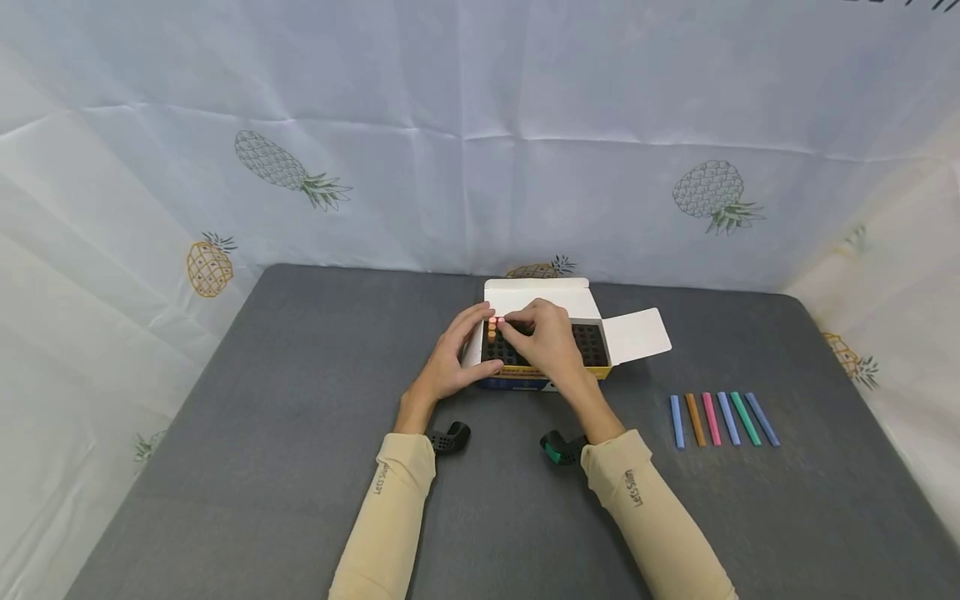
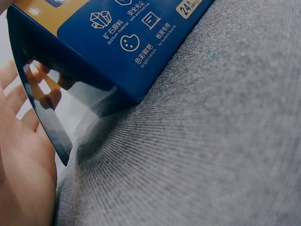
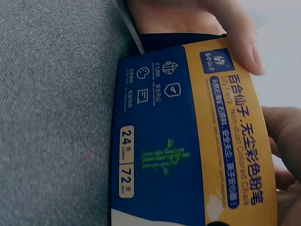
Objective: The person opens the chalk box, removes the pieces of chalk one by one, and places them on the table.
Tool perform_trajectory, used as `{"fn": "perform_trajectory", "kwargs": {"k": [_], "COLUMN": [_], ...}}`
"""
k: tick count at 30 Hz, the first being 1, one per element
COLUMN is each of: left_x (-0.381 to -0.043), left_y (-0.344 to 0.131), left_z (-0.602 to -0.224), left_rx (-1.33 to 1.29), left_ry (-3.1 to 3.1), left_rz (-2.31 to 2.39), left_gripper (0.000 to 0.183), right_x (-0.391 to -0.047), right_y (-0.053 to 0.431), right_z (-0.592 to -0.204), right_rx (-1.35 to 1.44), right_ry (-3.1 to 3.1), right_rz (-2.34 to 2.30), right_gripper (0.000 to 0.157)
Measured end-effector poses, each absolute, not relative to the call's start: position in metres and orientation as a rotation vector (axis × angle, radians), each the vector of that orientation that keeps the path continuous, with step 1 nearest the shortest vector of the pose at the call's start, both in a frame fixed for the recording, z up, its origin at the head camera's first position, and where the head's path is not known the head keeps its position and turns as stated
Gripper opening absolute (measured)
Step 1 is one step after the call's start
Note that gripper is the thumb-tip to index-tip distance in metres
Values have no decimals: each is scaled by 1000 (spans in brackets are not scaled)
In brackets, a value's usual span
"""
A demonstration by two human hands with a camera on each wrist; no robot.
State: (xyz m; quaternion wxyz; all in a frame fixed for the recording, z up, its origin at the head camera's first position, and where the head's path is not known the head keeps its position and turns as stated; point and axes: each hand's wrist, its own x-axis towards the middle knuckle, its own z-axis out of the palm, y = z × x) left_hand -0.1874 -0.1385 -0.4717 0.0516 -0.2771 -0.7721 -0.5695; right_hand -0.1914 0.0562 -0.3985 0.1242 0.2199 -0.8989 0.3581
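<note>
An open blue-and-yellow chalk box point(image 1: 513, 382) with a black holed insert point(image 1: 590, 343) sits on the table in the head view. A few orange and pink chalk sticks point(image 1: 492, 332) stand in the insert's left end. My left hand point(image 1: 446, 358) holds that end of the box, thumb along the front edge and fingers toward the back. Over the insert, my right hand point(image 1: 549, 340) pinches the top of a pink chalk stick point(image 1: 501, 320) beside the standing ones. The left wrist view shows the left hand point(image 2: 23, 150) behind the side flap point(image 2: 44, 110).
Several loose chalk sticks point(image 1: 722, 419), blue, brown, pink and green, lie in a row right of the box. The box's white lid point(image 1: 540, 293) is raised at the back, and its right flap point(image 1: 637, 335) sticks outward. A pineapple-print curtain point(image 1: 465, 192) hangs behind the grey table point(image 1: 300, 467).
</note>
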Motion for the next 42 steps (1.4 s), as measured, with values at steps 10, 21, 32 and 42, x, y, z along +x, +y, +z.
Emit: {"fn": "perform_trajectory", "kwargs": {"k": [10,21,32,42], "left_x": [-190,-188,-186,-187], "left_y": [-139,-138,-138,-139], "left_z": [-473,-473,-473,-472], "left_rx": [-842,-829,-824,-810], "left_ry": [-2344,-2362,-2371,-2384], "left_rz": [-1752,-1726,-1730,-1714], "left_gripper": [76,92,80,89], "right_x": [-191,-190,-197,-200], "right_y": [48,48,49,49], "right_z": [-399,-398,-399,-401], "right_rx": [565,549,541,606], "right_ry": [-2617,-2462,-2442,-2413], "right_rz": [1037,1152,1249,1260], "right_gripper": [15,15,22,23]}}
